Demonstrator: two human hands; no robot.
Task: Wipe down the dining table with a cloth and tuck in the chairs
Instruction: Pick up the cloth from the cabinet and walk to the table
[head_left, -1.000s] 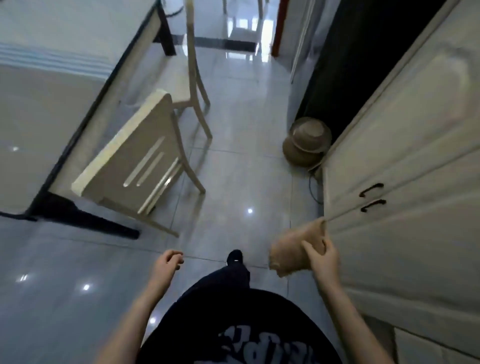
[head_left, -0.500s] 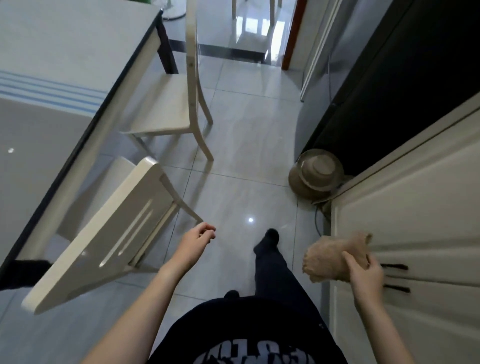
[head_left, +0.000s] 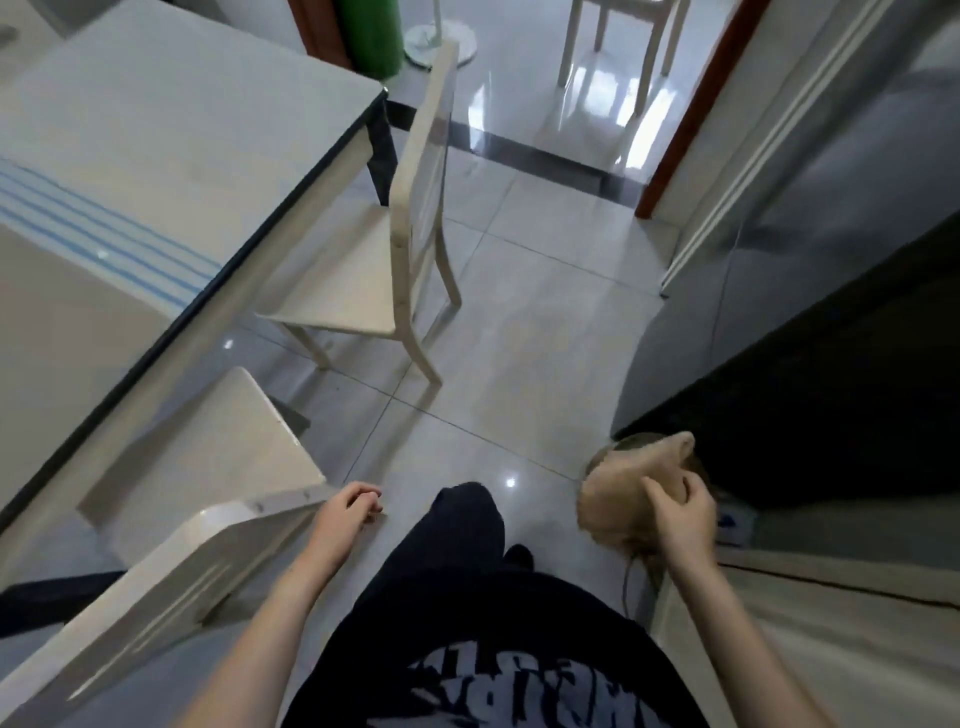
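Right hand (head_left: 675, 517) grips a bunched cloth (head_left: 621, 491); left hand (head_left: 345, 517), loosely curled and holding nothing, is beside the near chair (head_left: 208, 525) at the table (head_left: 156, 156).

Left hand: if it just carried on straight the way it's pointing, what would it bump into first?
Probably the farther chair, at its rear leg or backrest. The left hand points forward past the near chair, over bare floor; depth is hard to judge.

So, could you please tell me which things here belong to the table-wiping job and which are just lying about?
For the job: cloth, gripped in the right hand; dining table; near chair; far chair.

Just about: green cylinder; round white stand; chair in the next room; white cabinet.
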